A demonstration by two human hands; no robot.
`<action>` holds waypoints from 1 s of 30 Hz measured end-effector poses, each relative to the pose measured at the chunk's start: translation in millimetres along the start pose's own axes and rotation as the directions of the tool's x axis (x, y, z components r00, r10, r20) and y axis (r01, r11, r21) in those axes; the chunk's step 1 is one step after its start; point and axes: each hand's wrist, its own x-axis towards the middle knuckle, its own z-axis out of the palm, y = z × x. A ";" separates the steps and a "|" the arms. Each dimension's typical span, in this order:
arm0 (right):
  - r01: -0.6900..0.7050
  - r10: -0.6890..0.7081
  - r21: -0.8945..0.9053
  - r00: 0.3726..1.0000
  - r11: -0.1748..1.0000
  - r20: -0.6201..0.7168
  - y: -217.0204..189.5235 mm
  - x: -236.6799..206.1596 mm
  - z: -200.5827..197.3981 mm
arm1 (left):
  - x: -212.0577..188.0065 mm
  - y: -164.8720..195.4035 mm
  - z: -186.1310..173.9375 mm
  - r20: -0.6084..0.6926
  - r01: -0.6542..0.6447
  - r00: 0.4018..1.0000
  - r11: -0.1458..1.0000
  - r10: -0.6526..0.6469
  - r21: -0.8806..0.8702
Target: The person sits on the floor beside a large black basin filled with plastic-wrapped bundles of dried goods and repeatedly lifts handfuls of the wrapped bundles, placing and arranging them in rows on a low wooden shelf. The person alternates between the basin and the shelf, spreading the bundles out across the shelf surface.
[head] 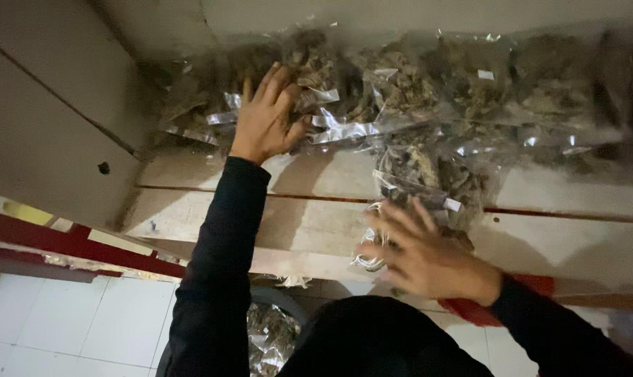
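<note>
A row of clear plastic bags (414,84) filled with dried brownish-green material lies along the back of a wooden shelf (316,181). My left hand (267,115) reaches up with fingers spread and presses on the leftmost bags (212,91). My right hand (425,255), blurred, has its fingers apart and touches the lower edge of a single bag (435,181) lying nearer the shelf's front. Both arms wear dark sleeves.
A pale panel wall (44,126) closes the shelf on the left. A red strip (65,241) runs under the shelf. Below, a round container (271,335) holds more bags on a white tiled floor (65,328).
</note>
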 end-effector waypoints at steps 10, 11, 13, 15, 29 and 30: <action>0.020 -0.039 -0.131 0.989 0.991 -0.143 -26.5 -2.1 13.2 | -12.6 36.3 16.8 -0.085 -0.321 0.936 0.925 0.343 0.205; 0.034 -0.059 -0.131 0.980 0.991 -0.190 -27.4 -6.0 6.1 | -13.3 48.2 21.2 -0.041 -0.344 0.932 0.917 0.359 0.203; 0.066 -0.100 -0.127 0.954 0.990 -0.281 -27.0 -16.4 -12.5 | -14.1 76.9 33.1 0.051 -0.386 0.922 0.902 0.383 0.193; 0.021 -0.020 0.001 0.973 1.000 -0.231 -21.5 -30.4 -33.9 | -2.5 101.9 47.3 0.013 -0.346 0.938 0.936 0.346 0.071; -0.328 0.167 -0.196 0.807 0.924 -0.566 106.7 16.4 -97.9 | 30.0 126.8 45.2 -0.078 -0.180 0.980 0.984 0.181 0.009; -0.459 0.408 -0.017 0.804 0.888 -0.434 120.5 31.7 -90.7 | 23.9 132.6 42.3 -0.120 -0.156 0.982 0.986 0.148 -0.060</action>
